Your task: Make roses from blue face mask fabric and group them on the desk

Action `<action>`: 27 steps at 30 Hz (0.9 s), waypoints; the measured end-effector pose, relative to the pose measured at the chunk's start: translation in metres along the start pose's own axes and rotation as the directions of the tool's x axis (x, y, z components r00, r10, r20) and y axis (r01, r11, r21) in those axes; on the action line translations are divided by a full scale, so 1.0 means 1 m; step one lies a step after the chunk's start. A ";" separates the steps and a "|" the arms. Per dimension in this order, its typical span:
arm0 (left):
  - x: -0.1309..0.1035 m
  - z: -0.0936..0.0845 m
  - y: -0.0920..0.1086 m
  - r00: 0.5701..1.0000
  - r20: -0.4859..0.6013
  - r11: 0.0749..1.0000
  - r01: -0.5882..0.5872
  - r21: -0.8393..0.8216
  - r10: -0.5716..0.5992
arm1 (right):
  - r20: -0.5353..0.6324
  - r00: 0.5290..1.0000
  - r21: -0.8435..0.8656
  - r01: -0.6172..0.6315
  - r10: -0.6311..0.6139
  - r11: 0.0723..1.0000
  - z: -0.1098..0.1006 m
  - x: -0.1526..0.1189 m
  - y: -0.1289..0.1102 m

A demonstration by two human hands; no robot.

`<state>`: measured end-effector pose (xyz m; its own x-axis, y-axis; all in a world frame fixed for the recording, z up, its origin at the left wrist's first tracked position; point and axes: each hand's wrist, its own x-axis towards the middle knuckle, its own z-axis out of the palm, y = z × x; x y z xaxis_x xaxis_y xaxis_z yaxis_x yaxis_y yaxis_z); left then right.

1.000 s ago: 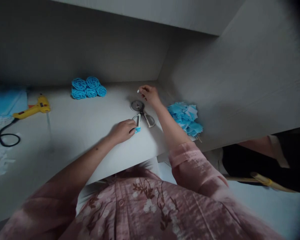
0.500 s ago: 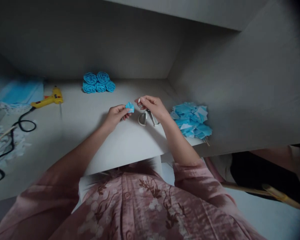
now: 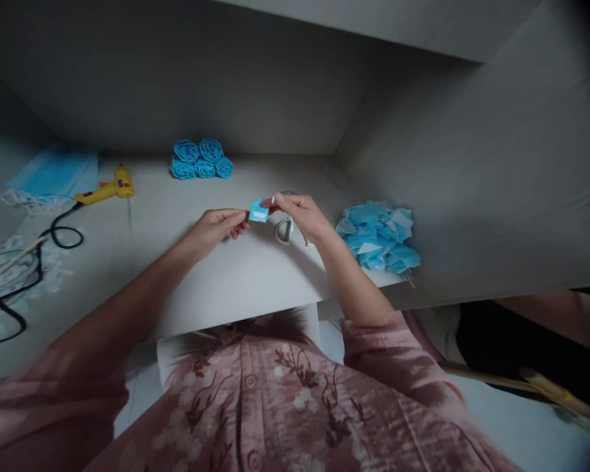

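A small light-blue piece [image 3: 259, 212] with a white patch is stretched between my two hands above the white surface. My left hand [image 3: 219, 225] pinches its left edge between thumb and fingers. My right hand [image 3: 297, 213] grips its upper right side with closed fingers. Beneath and beside the right hand lie scissors [image 3: 284, 232], their handles showing and their blades hidden. To the right is a loose heap of cut blue and white pieces [image 3: 377, 236]. Several rolled blue rosettes [image 3: 201, 159] are stacked toward the back.
A yellow glue gun [image 3: 109, 187] with a looping black cord lies on the left, near a stack of blue masks [image 3: 54, 176]. White scraps [image 3: 24, 282] and a stick are at the far left. A grey wall rises on the right.
My right hand has taken hold of the blue piece, which now lies flatter between both hands. The left hand has shifted slightly left. The camera view has moved a little.
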<state>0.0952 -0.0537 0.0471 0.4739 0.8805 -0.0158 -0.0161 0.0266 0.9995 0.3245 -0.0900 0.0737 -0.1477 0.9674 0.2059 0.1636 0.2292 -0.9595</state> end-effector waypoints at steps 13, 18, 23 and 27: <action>0.004 0.013 0.004 0.981 -0.181 0.998 0.069 0.007 -0.067 | -0.236 0.931 -0.335 0.190 -0.277 0.923 0.021 0.018 0.024; -0.007 0.017 -0.002 0.980 -0.152 0.992 0.121 -0.048 -0.127 | -0.133 0.842 -0.724 0.278 -0.523 0.632 0.034 0.008 0.035; -0.010 0.021 -0.003 0.979 -0.129 0.985 0.144 -0.091 -0.155 | -0.065 0.841 -0.787 0.288 -0.537 0.546 0.037 0.001 0.042; -0.008 0.021 -0.007 0.982 -0.096 0.979 0.148 -0.137 -0.162 | -0.242 0.868 -0.590 0.222 -0.433 0.776 0.038 -0.001 0.041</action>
<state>0.1094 -0.0709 0.0409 0.3830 0.9061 -0.1798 -0.0666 0.2213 0.9729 0.2939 -0.0855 0.0268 0.0373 0.7666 0.6410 0.6700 0.4568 -0.5852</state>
